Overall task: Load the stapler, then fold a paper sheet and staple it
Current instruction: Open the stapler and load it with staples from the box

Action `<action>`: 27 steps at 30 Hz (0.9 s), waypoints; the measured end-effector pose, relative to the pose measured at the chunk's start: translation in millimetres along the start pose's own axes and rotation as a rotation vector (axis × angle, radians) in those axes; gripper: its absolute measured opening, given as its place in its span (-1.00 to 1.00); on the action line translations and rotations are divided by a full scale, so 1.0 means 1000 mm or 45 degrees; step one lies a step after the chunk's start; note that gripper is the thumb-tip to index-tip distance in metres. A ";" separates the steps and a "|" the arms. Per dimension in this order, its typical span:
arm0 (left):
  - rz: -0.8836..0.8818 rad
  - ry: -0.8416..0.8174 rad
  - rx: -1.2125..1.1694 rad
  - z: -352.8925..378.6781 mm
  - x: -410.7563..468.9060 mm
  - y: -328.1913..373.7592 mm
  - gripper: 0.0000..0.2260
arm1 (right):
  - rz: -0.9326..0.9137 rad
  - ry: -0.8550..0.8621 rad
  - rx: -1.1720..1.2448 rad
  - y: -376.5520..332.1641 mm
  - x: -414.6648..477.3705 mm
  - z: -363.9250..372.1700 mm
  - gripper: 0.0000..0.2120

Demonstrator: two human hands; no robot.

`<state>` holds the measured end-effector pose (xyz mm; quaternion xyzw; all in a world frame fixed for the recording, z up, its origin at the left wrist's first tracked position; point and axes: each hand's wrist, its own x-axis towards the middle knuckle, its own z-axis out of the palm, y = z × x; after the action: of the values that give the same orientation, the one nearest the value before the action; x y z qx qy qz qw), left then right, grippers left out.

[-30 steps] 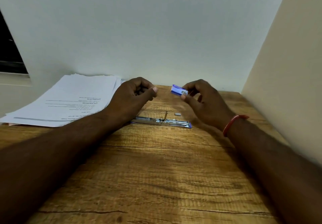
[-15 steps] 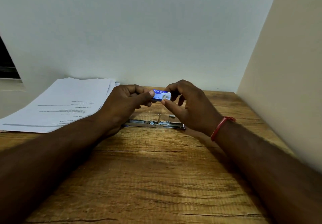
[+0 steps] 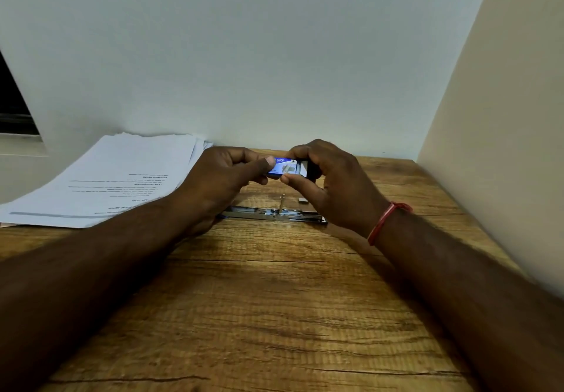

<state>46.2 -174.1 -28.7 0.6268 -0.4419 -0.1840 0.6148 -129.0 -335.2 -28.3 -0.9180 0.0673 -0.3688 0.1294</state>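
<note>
— Surface?
— Brown wood-grain table [image 3: 274, 315], across the lower frame, set against pale walls.

— Paper?
— Stack of white printed paper sheets [image 3: 122, 178], left of centre at the table's far edge. Lying flat, unfolded, edges slightly fanned.

— Hands?
— Left hand [image 3: 219, 178] at centre frame, fingers curled, thumb and fingertips pinching the left end of the box. Right hand [image 3: 332, 184] just right of centre, fingers curled over the box's right end, thumb at its near edge. Red thread band [image 3: 383, 222] on the right wrist.

— Stapler?
— Chrome stapler with blue ends [image 3: 274, 214], opened flat on the table, below and between the hands. Thin rod upright at its middle. Contact with either hand: cannot tell.

— Box?
— Small blue cardboard staple box [image 3: 283, 166], raised off the table, gripped from both ends, paler part showing at its right end.

— Smallest item?
— Small grey metal piece [image 3: 302, 199], on the table just behind the stapler, beside the right hand. Too small to identify.
</note>
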 end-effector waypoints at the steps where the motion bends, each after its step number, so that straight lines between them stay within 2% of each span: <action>1: -0.001 0.000 -0.006 0.000 0.000 0.000 -0.81 | 0.002 0.012 0.000 0.000 0.000 0.000 -0.66; 11: -0.023 0.049 0.041 -0.003 0.000 -0.002 -0.77 | 0.034 0.066 0.010 0.004 0.000 -0.004 -0.55; 14: 0.059 0.015 0.107 -0.004 -0.003 -0.001 -0.75 | 0.063 0.066 0.032 0.003 -0.001 -0.005 -0.57; 17: 0.243 -0.034 0.244 -0.006 -0.008 0.002 -0.62 | 0.072 0.054 0.093 0.000 -0.001 -0.010 -0.63; 21: 0.515 -0.235 0.668 -0.013 -0.010 0.013 -0.63 | 0.039 -0.052 0.168 -0.005 -0.004 -0.019 -0.66; 27: 0.522 -0.648 0.746 -0.025 -0.012 0.025 -0.77 | 0.140 -0.502 0.424 -0.012 -0.003 -0.039 -0.70</action>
<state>50.6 -146.4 -4.3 0.6088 -0.7281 -0.0737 0.3062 -157.9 -330.0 -0.1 -0.9331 0.0289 -0.1811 0.3092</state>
